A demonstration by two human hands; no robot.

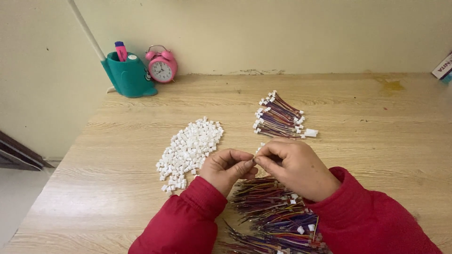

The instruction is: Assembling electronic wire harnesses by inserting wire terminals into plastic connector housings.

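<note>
Wires (278,216) lie piled below both hands; left hand (227,168) and right hand (294,165) pinch 1 between fingers. Small finished bundle (278,117), many white connectors (190,148) left on worktop (367,141).

2 hands (226,167) (294,164), 1 pink alarm clock (161,65), 1 teal pen holder (128,74), 2 wire piles (278,117) (278,216), 1 connector heap (190,148).

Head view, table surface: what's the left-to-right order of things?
Teal pen holder → pink alarm clock → pile of white connector housings → left hand → right hand → box at the right edge.
</note>
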